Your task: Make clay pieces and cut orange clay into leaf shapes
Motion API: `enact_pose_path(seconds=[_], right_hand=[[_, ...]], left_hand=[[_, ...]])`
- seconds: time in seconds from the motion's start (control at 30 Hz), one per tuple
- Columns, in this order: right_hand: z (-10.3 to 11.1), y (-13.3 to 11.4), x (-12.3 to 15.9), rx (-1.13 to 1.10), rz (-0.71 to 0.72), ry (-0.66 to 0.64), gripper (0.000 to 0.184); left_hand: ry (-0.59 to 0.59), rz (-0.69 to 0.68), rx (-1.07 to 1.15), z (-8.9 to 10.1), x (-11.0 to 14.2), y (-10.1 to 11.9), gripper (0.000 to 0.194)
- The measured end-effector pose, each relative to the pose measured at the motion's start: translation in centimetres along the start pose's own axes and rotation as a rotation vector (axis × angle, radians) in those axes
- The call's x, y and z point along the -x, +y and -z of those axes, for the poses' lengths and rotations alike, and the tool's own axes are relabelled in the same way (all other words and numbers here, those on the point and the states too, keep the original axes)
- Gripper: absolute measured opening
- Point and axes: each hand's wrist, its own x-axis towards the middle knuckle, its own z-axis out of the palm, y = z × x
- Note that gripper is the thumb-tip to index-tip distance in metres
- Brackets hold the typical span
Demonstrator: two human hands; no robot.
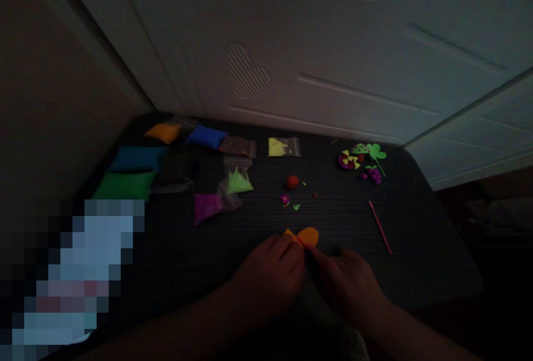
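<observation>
A flat rounded piece of orange modelling clay [308, 236] lies on the dark table in front of me. My left hand [272, 266] is closed over its left part, fingertips pressed on the clay. From the right, my right hand [347, 280] pinches a thin red modelling tool [300, 241], whose tip rests against the clay beside the left fingers. Most of that tool is hidden in the hand. Just beyond are a small magenta flower [285, 199], a green leaf-like bit [296, 206] and a red clay ball [292, 181].
Bags of green [125, 185], blue [207, 136], purple [207, 206] and pale yellow clay [276, 147] lie left and behind. At the back right are a purple bowl [347, 161], purple berries [375, 175] and a green clover [377, 152]. A pink stick [380, 227] lies right. A white panel [266, 28] rises behind.
</observation>
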Motion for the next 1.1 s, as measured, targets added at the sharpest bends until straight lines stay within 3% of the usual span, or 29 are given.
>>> enact_pose_path(seconds=[0.37, 0.5, 0.7, 0.83, 0.97, 1.1], right_hand=[[0.9, -0.7, 0.5, -0.22, -0.288, 0.074, 0.034], [0.5, -1.0, 0.2, -0.209, -0.348, 0.116, 0.037], [0.9, 0.8, 0.7, -0.242, -0.453, 0.141, 0.033], [1.4, 1.0, 1.6, -0.159, -0.43, 0.22, 0.035], [0.8, -0.8, 1.3, -0.123, -0.269, 0.167, 0.04], [-0.3, -2.0, 0.8, -0.13, -0.214, 0.131, 0.04]], left_hand=[[-0.006, -0.023, 0.004, 1.1, -0.4, -0.2, 0.023], [-0.026, -0.026, 0.012, 1.2, -0.3, -0.3, 0.024], [-0.04, -0.019, 0.022, 1.3, -0.4, -0.4, 0.025], [-0.043, -0.018, 0.032, 1.4, -0.5, -0.4, 0.026], [-0.049, -0.013, 0.026, 1.5, -0.6, -0.3, 0.025], [-0.056, -0.01, 0.03, 1.6, -0.6, -0.3, 0.024]])
